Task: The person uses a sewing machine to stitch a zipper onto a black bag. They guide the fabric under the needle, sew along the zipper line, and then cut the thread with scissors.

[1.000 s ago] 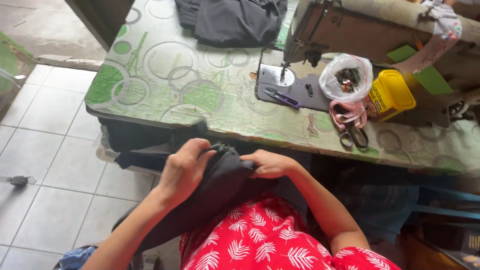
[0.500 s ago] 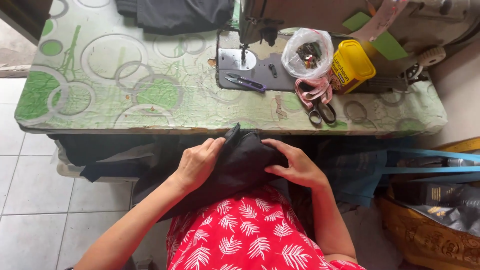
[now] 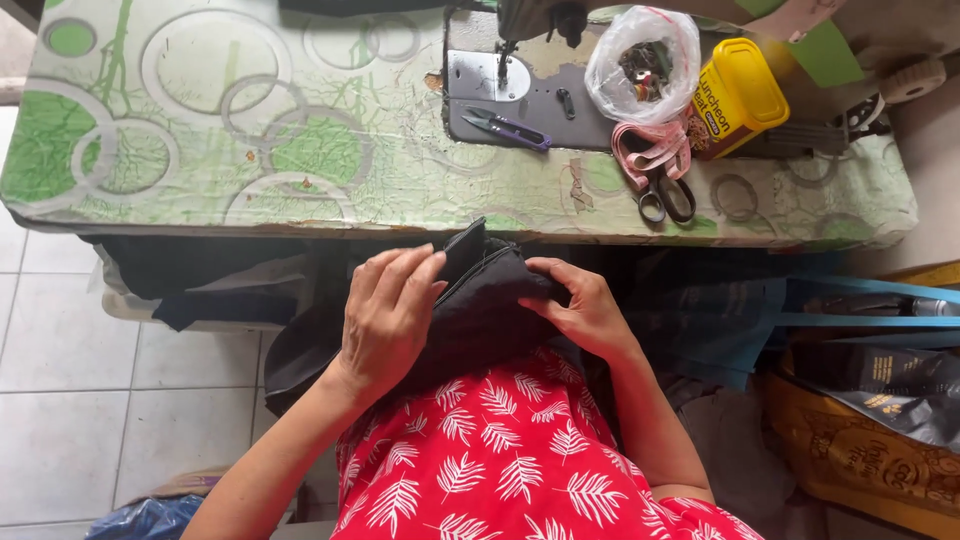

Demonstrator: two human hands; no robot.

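Beyond the hands spreads a green-patterned table (image 3: 250,130), its edge just past the fingertips. Farther off on it sit a sewing machine (image 3: 530,70), a yellow tin (image 3: 738,95), a plastic bag (image 3: 645,60), scissors (image 3: 665,195) and thread snips (image 3: 510,125). The left hand (image 3: 385,315) and right hand (image 3: 580,305) grip a folded black cloth (image 3: 480,310) on the lap, its long axis slanting up-right toward the table.

The top edge cuts off the sewing machine (image 3: 540,18) beyond both hands, and the left hand (image 3: 385,318) hides part of the dark fabric (image 3: 480,310).
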